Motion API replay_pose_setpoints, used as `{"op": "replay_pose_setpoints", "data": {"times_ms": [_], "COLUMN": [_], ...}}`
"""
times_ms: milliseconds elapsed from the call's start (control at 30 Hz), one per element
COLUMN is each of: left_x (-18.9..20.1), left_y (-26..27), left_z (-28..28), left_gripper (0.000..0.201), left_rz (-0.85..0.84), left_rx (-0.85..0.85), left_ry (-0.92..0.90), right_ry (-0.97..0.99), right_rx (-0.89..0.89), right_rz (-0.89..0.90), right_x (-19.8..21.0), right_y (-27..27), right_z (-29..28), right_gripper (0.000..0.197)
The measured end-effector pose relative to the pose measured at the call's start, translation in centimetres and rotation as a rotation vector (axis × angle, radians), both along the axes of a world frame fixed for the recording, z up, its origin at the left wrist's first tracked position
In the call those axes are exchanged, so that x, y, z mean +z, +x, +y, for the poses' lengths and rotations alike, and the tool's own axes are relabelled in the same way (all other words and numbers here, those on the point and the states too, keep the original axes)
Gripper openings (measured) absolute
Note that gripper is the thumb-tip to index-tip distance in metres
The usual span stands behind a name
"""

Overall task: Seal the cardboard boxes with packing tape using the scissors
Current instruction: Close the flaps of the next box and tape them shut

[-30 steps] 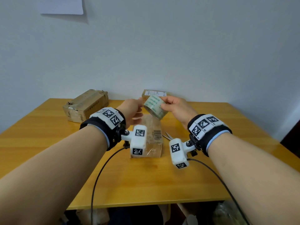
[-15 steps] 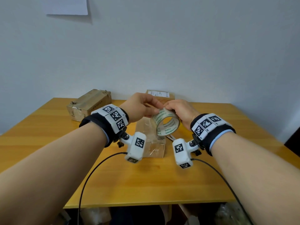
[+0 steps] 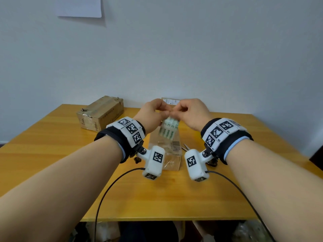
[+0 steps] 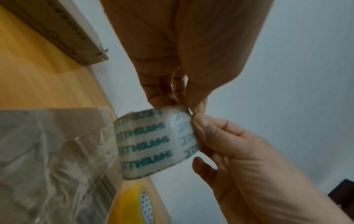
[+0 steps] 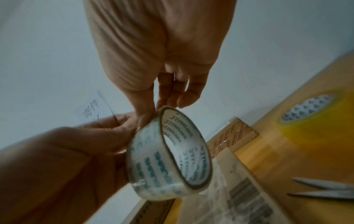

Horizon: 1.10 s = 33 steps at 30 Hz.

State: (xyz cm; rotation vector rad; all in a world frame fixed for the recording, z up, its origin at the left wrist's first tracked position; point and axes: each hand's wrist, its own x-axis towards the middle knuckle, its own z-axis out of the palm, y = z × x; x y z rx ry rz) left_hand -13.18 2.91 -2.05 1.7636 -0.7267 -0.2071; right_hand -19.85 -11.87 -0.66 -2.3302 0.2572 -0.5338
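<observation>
Head view has both hands raised over the middle of the yellow wooden table (image 3: 52, 154), meeting at a clear roll of packing tape printed with green lettering (image 3: 168, 131). The left hand (image 3: 151, 113) pinches the roll's top edge between thumb and fingertips, the roll hanging below the knuckles. The right hand (image 3: 191, 113) has thumb and forefinger pressed together on the same upper edge, touching the left fingertips; its other fingers curl loosely beside the roll. From the right wrist, the roll (image 5: 170, 153) shows its open core, tilted.

Directly under the roll lies a long brown cardboard box wrapped in glossy clear film (image 3: 172, 154), apart from the tape. Grey metal scissors (image 5: 323, 189) lie on the table just right of that box, blades parted. A yellow tape roll (image 5: 310, 112) sits further back. A battered brown cardboard box (image 3: 100, 113) stands well to the left, and a small labelled box (image 3: 170, 101) sits behind the hands near the wall. The near table edge has bare wood in front.
</observation>
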Motion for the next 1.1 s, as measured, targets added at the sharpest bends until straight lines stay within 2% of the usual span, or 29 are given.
{"op": "replay_pose_setpoints", "data": {"times_ms": [133, 233, 400, 500, 567, 600, 667, 733, 767, 800, 867, 933, 1000, 1067, 1100], "left_x": [-0.4, -0.7, -0.4, -0.2, -0.2, -0.2, -0.4, -0.6, -0.7, -0.6, -0.3, -0.1, -0.2, -1.0, -1.6], "left_y": [-1.1, -0.9, 0.3, 0.4, 0.5, 0.5, 0.7, 0.9, 1.0, 0.9, 0.9, 0.6, 0.6, 0.7, 0.8], "left_z": [-0.5, -1.0, -1.3, -1.5, -1.5, -1.5, -1.5, -1.3, -1.3, -1.3, -1.5, -1.7, -1.6, -1.1, -0.7], "left_gripper": [0.058, 0.076, 0.073, 0.069, 0.066, 0.066, 0.066, 0.067, 0.067, 0.068, 0.071, 0.075, 0.079, 0.085, 0.088], "left_rz": [0.192, 0.277, 0.158, 0.071, -0.028, -0.064, -0.099, -0.094, -0.083, -0.074, -0.065, -0.038, -0.015, -0.05, -0.064], "left_rx": [-0.053, -0.007, 0.142, 0.16, 0.168, 0.165, 0.155, 0.136, 0.114, 0.086, 0.03, -0.023, -0.038, 0.014, 0.059], "left_ry": [0.073, 0.117, 0.19, 0.18, 0.179, 0.179, 0.176, 0.153, 0.126, 0.094, 0.044, 0.019, 0.072, 0.262, 0.409], "right_ry": [-0.033, -0.044, 0.034, 0.204, 0.239, 0.229, 0.252, 0.308, 0.338, 0.385, 0.534, 0.611, 0.535, 0.245, 0.047], "right_rx": [-0.06, -0.056, -0.004, -0.055, -0.102, -0.124, -0.173, -0.236, -0.232, -0.194, -0.063, -0.011, -0.104, -0.233, -0.288], "right_rz": [0.003, -0.012, -0.007, 0.014, 0.039, 0.051, 0.083, 0.148, 0.171, 0.201, 0.239, 0.152, 0.037, 0.08, 0.177], "right_x": [-0.1, -0.4, -0.5, -0.1, 0.2, 0.5, 0.9, 1.0, 1.0, 0.9, 0.4, -0.1, -0.4, -0.7, -0.9], "right_y": [0.2, -0.1, -0.3, 0.0, 0.3, 0.3, 0.6, 0.3, 0.2, 0.0, -0.5, -0.5, -0.4, -0.5, -0.8], "right_z": [0.2, 0.4, 1.3, 1.2, 1.2, 1.3, 1.1, 0.3, -0.1, -0.4, -0.5, -0.5, -1.3, -2.6, -3.2], "right_gripper": [0.015, 0.012, 0.014, 0.026, 0.032, 0.032, 0.019, 0.051, 0.058, 0.057, 0.041, 0.022, 0.022, 0.026, 0.021]}}
